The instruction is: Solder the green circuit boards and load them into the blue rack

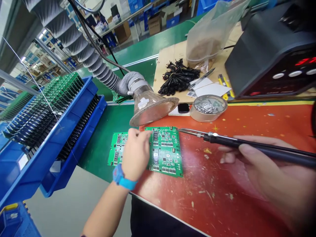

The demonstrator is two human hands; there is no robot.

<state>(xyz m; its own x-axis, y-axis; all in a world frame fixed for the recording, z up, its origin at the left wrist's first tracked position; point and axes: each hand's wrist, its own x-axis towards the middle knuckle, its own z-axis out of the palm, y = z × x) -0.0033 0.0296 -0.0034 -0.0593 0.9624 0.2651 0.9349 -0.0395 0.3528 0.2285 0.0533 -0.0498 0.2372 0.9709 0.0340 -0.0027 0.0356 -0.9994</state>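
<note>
Green circuit boards with small digit displays lie flat on the bench, a right circuit board (165, 151) and a left circuit board (116, 154). My left hand (136, 151), with a blue watch (124, 179) on its wrist, is closed over where they meet. Its fingertips are pinched near the right board's upper left part; what they hold is hidden. A small red piece (141, 128) shows just beyond them. In my right hand (261, 168) is a black soldering iron (222, 140), its metal tip pointing left at the right board's upper right corner.
A fume extractor hood (153, 107) hangs just behind the boards. Beyond stand a round tin (208, 107), black cable bundles (176, 77), a plastic bag (204, 42) and a soldering station (274, 56). Blue bins (81, 102) packed with boards stand at left.
</note>
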